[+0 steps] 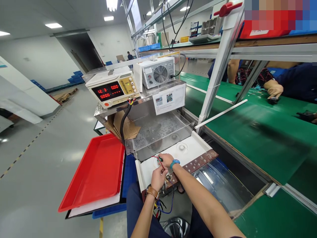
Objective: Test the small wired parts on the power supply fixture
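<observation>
My left hand (158, 177), with a brown strap at its wrist, pinches a thin red wire (161, 164) just over the front edge of a white tray. Just beyond it my right hand (166, 160), wearing a blue wristband, is closed round a small green part (160, 159), perhaps a circuit board; the red wire loops up beside it. Fingers hide most of this part. Both hands are over the white tray (170, 152), close to a brown strip with metal studs (195, 163). A blue wire (172, 198) hangs below the strip.
A power supply (114, 88) with red digits and a grey fan unit (158, 74) stand on a metal shelf behind the tray. At left lies a red tray (96, 172). To the right runs a green conveyor belt (267, 132), with other people's hands at its far side.
</observation>
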Demonstrator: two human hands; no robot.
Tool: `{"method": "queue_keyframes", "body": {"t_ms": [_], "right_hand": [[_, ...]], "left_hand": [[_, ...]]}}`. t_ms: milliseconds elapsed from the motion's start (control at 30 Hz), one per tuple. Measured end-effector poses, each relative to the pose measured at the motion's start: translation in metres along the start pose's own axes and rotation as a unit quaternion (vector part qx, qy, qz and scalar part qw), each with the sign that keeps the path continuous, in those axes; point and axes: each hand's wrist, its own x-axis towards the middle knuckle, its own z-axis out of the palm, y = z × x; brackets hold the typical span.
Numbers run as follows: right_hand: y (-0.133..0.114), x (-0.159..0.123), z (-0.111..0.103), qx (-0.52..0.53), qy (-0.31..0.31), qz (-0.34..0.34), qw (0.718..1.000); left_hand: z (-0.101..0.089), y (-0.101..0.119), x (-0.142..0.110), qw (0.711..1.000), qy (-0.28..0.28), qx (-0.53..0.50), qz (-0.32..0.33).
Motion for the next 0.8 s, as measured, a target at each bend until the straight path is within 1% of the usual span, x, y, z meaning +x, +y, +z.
{"method": "queue_keyframes", "body": {"t_ms": [333, 600, 800], "right_hand": [[0.001, 0.001, 0.004, 0.0, 0.014, -0.007, 1.0], [-0.008, -0.004, -0.002, 0.014, 0.015, 0.002, 1.0], [-0.009, -0.001, 0.004, 0.018, 0.029, 0.007, 0.999]], "left_hand": [[0.002, -0.002, -0.003, 1.0, -0.001, -0.012, -0.001], [0.0, 0.005, -0.007, 1.0, 0.016, -0.018, -0.005], [0.003, -0.001, -0.006, 0.998, 0.026, -0.047, -0.022]]}}
